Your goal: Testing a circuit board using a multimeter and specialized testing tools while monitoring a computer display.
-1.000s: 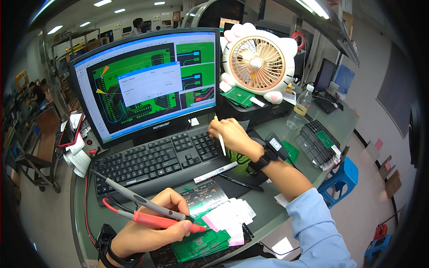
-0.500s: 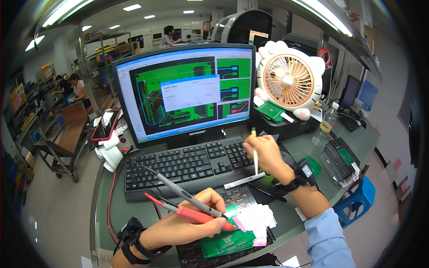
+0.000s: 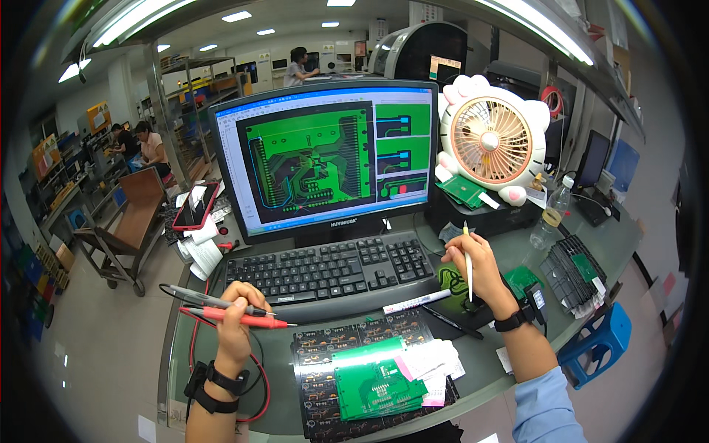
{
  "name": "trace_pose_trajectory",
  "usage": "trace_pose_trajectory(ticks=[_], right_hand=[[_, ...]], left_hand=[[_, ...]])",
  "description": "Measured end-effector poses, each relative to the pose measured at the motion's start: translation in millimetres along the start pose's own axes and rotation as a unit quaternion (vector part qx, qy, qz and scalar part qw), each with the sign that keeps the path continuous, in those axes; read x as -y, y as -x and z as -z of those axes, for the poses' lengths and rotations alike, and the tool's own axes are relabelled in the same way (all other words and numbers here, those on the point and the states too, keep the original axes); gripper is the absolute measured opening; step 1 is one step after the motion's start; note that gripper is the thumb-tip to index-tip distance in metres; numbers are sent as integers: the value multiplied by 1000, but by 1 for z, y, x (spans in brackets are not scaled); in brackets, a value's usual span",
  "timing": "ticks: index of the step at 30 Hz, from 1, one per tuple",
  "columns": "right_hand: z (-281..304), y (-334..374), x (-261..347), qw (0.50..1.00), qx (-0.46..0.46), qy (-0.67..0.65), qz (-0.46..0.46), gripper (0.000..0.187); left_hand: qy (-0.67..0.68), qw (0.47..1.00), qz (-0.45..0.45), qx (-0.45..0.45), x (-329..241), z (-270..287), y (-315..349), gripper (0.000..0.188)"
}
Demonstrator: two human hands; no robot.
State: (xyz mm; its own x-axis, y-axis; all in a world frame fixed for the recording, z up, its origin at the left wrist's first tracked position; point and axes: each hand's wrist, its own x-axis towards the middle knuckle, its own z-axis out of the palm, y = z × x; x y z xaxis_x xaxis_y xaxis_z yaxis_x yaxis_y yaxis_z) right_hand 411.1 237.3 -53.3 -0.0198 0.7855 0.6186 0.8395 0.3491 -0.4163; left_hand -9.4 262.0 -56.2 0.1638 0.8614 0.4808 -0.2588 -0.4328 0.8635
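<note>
My left hand (image 3: 233, 338) is closed around a red test probe (image 3: 251, 320) and a grey test probe (image 3: 199, 297). Their metal tips point right, in the air left of a stack of green circuit boards (image 3: 369, 380). Under that stack lies a black board panel (image 3: 317, 399). Pink and white paper slips (image 3: 432, 360) cover its right side. My right hand (image 3: 484, 273) pinches a slim white pen-like tool (image 3: 469, 275), upright, right of the keyboard (image 3: 317, 275). A white marker (image 3: 415, 301) and a black pen (image 3: 452, 322) lie below the keyboard.
A monitor (image 3: 306, 166) with a green board layout stands behind the keyboard. At right are a cat-shaped fan (image 3: 489, 140), a bottle (image 3: 550, 215), a black rack (image 3: 565, 273) and a blue stool (image 3: 602, 340). A red-cased tablet (image 3: 196, 207) lies at left. Other people are farther back.
My left hand has lifted the probes off the green boards and moved left. My right hand has drawn back from the number keys, tool still held. The monitor's dialog box is gone.
</note>
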Motion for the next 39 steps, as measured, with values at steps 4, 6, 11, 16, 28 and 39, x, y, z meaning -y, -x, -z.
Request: trace_pose_trajectory(ticks=[4, 6, 11, 16, 28, 39], right_hand=[[1, 3, -3, 1000, -15, 8, 9, 7], [0, 3, -2, 1000, -12, 10, 12, 7], [1, 5, 5, 1000, 4, 2, 22, 7], [25, -3, 71, 974, 118, -191, -37, 11], [47, 11, 155, 898, 338, -47, 276, 77], [56, 17, 153, 913, 283, -50, 289, 76]], left_hand=[[-86, 993, 49, 68, 17, 14, -6, 33], [-119, 983, 39, 134, 22, 15, -5, 30], [-200, 958, 59, 196, 23, 6, -3, 43], [-273, 937, 58, 210, 22, 6, -2, 43], [-258, 947, 35, 189, 24, 7, -2, 32], [-275, 941, 39, 193, 25, 10, -5, 37]])
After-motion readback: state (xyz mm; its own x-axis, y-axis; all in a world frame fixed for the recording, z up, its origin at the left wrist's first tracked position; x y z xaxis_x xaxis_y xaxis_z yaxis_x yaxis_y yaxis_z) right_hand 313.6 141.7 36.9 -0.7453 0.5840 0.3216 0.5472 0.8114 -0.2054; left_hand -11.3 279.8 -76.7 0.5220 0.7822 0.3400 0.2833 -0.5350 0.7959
